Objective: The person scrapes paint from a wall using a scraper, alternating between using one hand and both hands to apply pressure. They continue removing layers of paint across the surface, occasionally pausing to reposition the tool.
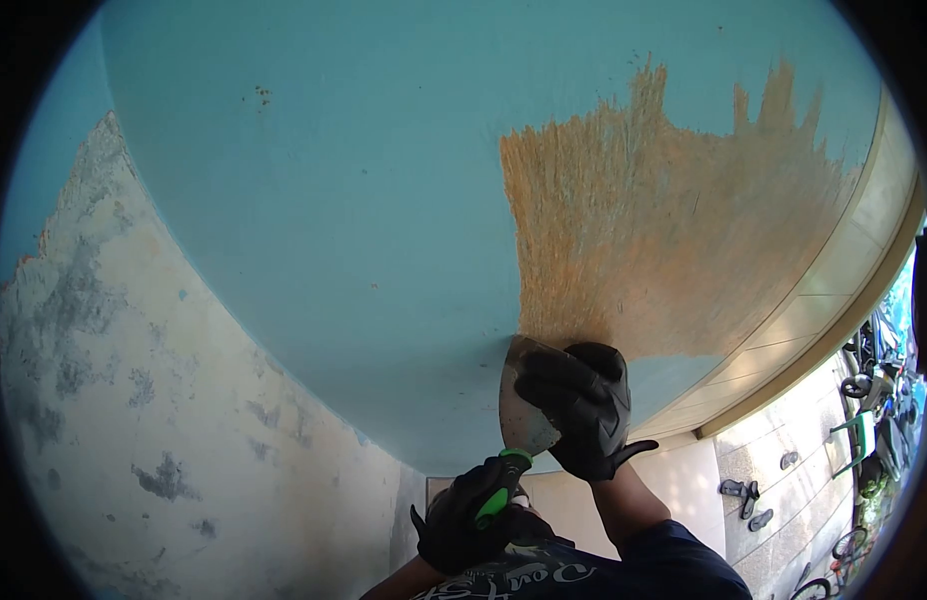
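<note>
A scraper [529, 425] with a broad metal blade and a green-and-black handle is set against the blue painted wall [364, 230]. My left hand [472, 515], in a black glove, is wrapped round the handle. My right hand [581, 405], also gloved in black, lies with its fingers stretched over the blade and covers part of it. The blade's far edge meets the lower left corner of a bare brown patch [664, 220], where the blue paint is gone and rough streaks show.
On the left, a mottled whitish wall [174, 400] meets the blue surface. A tiled ledge [774, 345] borders it on the right. Beyond, on the paved floor [774, 465], are dark sandals [741, 493], a green chair [857, 443] and a motorcycle [864, 387].
</note>
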